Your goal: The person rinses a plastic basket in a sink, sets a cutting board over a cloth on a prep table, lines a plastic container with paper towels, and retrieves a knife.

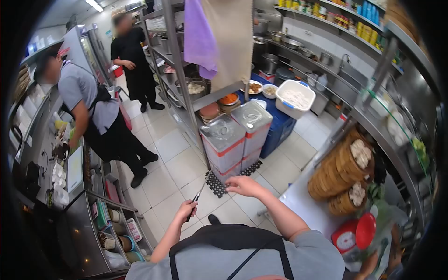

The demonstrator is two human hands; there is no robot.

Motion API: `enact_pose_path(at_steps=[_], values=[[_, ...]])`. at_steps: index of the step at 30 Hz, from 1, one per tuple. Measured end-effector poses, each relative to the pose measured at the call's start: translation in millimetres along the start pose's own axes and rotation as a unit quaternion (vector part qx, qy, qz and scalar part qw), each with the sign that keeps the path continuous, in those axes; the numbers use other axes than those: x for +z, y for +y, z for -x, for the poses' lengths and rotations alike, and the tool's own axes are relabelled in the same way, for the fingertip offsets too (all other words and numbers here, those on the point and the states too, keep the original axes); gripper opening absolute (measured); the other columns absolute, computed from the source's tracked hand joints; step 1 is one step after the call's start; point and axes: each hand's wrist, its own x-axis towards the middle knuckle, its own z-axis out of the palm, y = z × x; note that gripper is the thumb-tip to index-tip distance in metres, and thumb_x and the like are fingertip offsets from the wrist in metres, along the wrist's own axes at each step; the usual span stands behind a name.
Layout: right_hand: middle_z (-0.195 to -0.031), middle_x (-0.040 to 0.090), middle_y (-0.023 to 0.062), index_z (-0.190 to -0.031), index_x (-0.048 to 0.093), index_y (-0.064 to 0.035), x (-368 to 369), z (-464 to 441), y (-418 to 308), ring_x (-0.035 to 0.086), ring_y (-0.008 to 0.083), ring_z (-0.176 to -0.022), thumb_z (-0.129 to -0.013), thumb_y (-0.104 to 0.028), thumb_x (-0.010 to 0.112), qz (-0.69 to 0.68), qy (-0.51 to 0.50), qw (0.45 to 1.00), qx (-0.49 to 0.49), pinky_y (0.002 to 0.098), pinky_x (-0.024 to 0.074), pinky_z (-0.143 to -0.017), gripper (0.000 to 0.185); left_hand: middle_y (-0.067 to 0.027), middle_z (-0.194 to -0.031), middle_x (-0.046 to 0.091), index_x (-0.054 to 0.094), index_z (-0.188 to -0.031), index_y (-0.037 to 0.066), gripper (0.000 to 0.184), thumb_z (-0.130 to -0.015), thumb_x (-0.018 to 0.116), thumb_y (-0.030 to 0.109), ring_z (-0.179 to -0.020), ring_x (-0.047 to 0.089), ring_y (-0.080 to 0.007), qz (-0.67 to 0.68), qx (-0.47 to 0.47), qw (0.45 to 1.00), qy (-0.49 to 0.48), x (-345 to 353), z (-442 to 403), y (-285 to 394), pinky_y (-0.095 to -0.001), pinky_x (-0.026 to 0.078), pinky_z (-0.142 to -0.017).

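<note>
My left hand (187,210) is wrapped round the black handle of a long, thin-bladed knife (201,189), its blade pointing up and away from me. My right hand (243,185) hovers to the right of the blade, apart from it. Its fingers are loosely bent, and I see nothing in them. Beyond both hands, large square metal tins (224,135) with red bands are stacked on a dark perforated mat (214,185).
Bamboo steamers (322,182) and a red scale (346,241) stand on the right-hand table. A white tub (295,99) rests behind the tins. At left, a person (88,93) works at a counter; another person (133,60) stands farther back. A metal rack (175,56) rises ahead.
</note>
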Motion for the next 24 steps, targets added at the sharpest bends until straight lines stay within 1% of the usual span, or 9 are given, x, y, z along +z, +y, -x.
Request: enact_pose_path(at_steps=[3, 5, 6, 7, 10, 12, 18, 22, 24], values=[[-0.074, 0.06, 0.013, -0.093, 0.057, -0.0053, -10.6, -78.7, 17.2, 0.057, 0.0278, -0.068, -0.075, -0.029, 0.058, 0.019, 0.052, 0.996, -0.073, 0.0362, 0.0444, -0.06, 0.03, -0.0019, -0.056, 0.046, 0.047, -0.077, 0.003, 0.018, -0.082, 0.05, 0.02, -0.043, 0.042, -0.0089, 0.014, 0.001, 0.999, 0.032, -26.1, -18.2, 18.8, -0.0226, 0.034, -0.037], [-0.073, 0.059, 0.0129, -0.093, 0.057, -0.0051, -25.3, -126.6, 21.3, 0.058, 0.0259, -0.065, -0.074, -0.024, 0.059, -0.023, 0.07, 0.995, -0.068, 0.035, 0.0448, -0.059, 0.027, -0.0016, -0.056, 0.047, 0.047, -0.077, 0.004, 0.019, -0.083, 0.05, 0.021, -0.043, 0.042, -0.0084, -0.015, 0.047, 0.997, 0.051, -35.9, -32.9, 49.3, -0.0219, 0.034, -0.037], [-0.074, 0.059, 0.0131, -0.093, 0.057, -0.0055, -29.6, -149.5, 29.9, 0.058, 0.0254, -0.065, -0.074, -0.023, 0.06, -0.048, 0.079, 0.993, -0.074, 0.0348, 0.0451, -0.059, 0.026, -0.0012, -0.058, 0.046, 0.049, -0.087, 0.002, 0.021, -0.085, 0.046, 0.023, -0.044, 0.041, -0.0081, -0.031, 0.051, 0.997, 0.05, -40.3, -41.3, 63.1, -0.0218, 0.034, -0.038], [-0.074, 0.059, 0.0131, -0.093, 0.057, -0.0055, -34.4, -170.1, 39.3, 0.058, 0.0254, -0.065, -0.074, -0.023, 0.06, -0.049, 0.075, 0.993, -0.074, 0.0348, 0.0451, -0.059, 0.026, -0.0012, -0.058, 0.046, 0.049, -0.087, 0.002, 0.021, -0.085, 0.046, 0.023, -0.044, 0.041, -0.0081, -0.028, 0.048, 0.997, 0.051, -43.7, -51.2, 76.4, -0.0218, 0.034, -0.038], [-0.077, 0.059, 0.0139, -0.096, 0.056, -0.0053, -46.4, -231.0, 77.8, 0.058, 0.0252, -0.067, -0.074, -0.022, 0.06, -0.08, 0.152, 0.985, -0.02, 0.0349, 0.0457, -0.062, 0.028, -0.0007, -0.056, 0.046, 0.049, -0.084, 0.003, 0.022, -0.086, 0.046, 0.024, -0.043, 0.041, -0.0074, -0.014, 0.101, 0.994, 0.033, -51.1, -85.1, 122.8, -0.0212, 0.033, -0.037], [-0.077, 0.06, 0.0104, -0.098, 0.057, -0.0035, -59.0, -267.3, 112.3, 0.057, 0.024, -0.071, -0.072, -0.021, 0.063, -0.107, 0.272, 0.956, -0.022, 0.0319, 0.0459, -0.066, 0.032, -0.0006, -0.056, 0.046, 0.049, -0.085, 0.003, 0.022, -0.086, 0.045, 0.025, -0.043, 0.041, -0.0073, 0.002, 0.108, 0.994, 0.03, -51.5, -109.3, 154.9, -0.0212, 0.033, -0.037], [-0.111, 0.044, 0.024, -0.115, 0.041, -0.0005, -138.1, -385.4, 175.2, 0.047, 0.033, -0.099, -0.068, -0.026, 0.066, 0.032, 0.538, 0.839, 0.077, 0.0398, 0.0385, -0.084, 0.059, 0.0002, -0.057, 0.045, 0.05, -0.089, 0.002, 0.024, -0.087, 0.043, 0.025, -0.043, 0.04, -0.0067, 0.031, 0.145, 0.989, 0.029, -41.9, -166.7, 229.2, -0.0208, 0.033, -0.038], [-0.116, 0.041, 0.0239, -0.118, 0.037, -0.0003, -183.5, -455.1, 184.7, 0.042, 0.0347, -0.104, -0.069, -0.03, 0.064, -0.015, 0.579, 0.792, 0.192, 0.041, 0.0339, -0.089, 0.064, 0.0002, -0.059, 0.045, 0.049, -0.093, 0.002, 0.022, -0.088, 0.042, 0.022, -0.047, 0.04, -0.0061, 0.014, 0.157, 0.987, 0.033, -26.8, -189.6, 266.8, -0.0195, 0.032, -0.04], [-0.123, 0.036, 0.0225, -0.124, 0.032, -0.0027, -214.3, -470.6, 202.7, 0.041, 0.0347, -0.107, -0.07, -0.033, 0.062, -0.077, 0.505, 0.81, 0.286, 0.0386, 0.0327, -0.091, 0.069, -0.0003, -0.059, 0.046, 0.05, -0.091, 0.002, 0.022, -0.087, 0.043, 0.023, -0.046, 0.041, -0.0065, 0.0, 0.164, 0.986, 0.033, -24.8, -202.0, 276.5, -0.0203, 0.033, -0.039]])
